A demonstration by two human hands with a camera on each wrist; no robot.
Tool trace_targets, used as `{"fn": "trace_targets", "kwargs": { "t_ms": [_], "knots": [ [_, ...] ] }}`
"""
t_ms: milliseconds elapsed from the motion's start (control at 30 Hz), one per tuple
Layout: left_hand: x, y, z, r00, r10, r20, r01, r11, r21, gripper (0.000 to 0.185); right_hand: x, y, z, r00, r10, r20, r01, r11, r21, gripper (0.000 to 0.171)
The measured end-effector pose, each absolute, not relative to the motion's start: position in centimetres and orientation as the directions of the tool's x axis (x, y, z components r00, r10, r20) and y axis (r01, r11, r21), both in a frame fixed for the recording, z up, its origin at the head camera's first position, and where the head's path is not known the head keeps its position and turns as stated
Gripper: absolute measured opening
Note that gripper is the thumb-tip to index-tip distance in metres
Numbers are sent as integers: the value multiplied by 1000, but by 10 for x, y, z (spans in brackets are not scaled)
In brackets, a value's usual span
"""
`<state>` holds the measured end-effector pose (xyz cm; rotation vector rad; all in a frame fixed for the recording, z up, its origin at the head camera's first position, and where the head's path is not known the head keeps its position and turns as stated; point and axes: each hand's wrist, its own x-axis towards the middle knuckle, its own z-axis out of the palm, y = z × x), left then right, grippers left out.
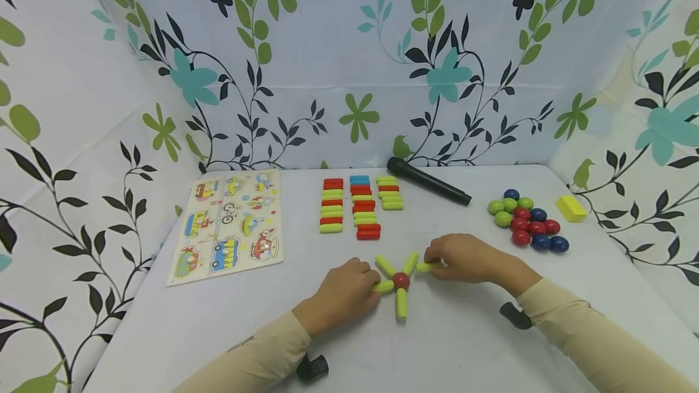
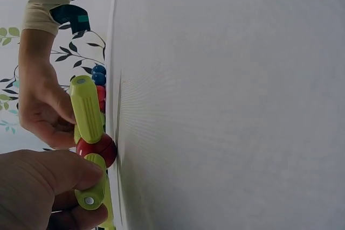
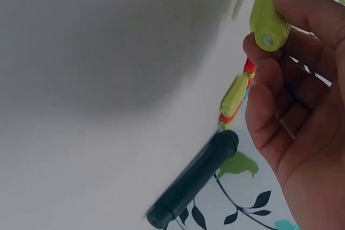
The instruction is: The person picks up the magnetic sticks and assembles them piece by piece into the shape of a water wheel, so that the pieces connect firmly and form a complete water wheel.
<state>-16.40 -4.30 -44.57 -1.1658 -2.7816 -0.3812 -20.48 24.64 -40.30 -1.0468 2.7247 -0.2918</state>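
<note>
Both hands: at one star of sticks near the desk's front middle, each pinching a green stick.
Right grip: right hand has thumb + fingers curled on a green stick; its inner end lies just short of the red ball, can't tell if touching yet.
Left grip: left hand pinches the left stick, which meets the ball.
Star: red ball as hub w/ other green sticks fanning out: upper left, upper right, one toward the person. All flat on the white desk.
Doing it well (my read): keep left hand steady on its stick so the hub doesn't roll; bring the right stick in end-first, aimed at the ball's centre, low along the desk; avoid knocking the upper-right stick just beside it.
Risk: sideways nudge could swing neighbouring sticks off the ball.
Head view only: whole layout, i.e. rows of red/green/blue sticks further back, black cylinder behind them, cluster of green, red, blue balls to the right, yellow block beyond, vehicle puzzle board at left.
Left wrist view adds: edge-on look at ball sitting on the desk, metal disc in a stick end, thumb over that stick.
Right wrist view adds: close-up of stick end w/ its metal disc between the fingertips; hub out of frame there.
</note>
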Motion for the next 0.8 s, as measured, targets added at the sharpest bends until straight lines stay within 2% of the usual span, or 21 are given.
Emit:
{"fn": "trace_targets", "kwargs": {
  "t_ms": [267,800],
  "knots": [
    [-164,-42,-448,-701,689,183,713,676,188,20,-196,233,-410,-691,-706,-158,-659,704,-265,11],
    [-161,-42,-445,-706,685,179,708,675,209,21,-200,236,-418,-670,-736,-99,-709,674,-207,20]
  ]
}}
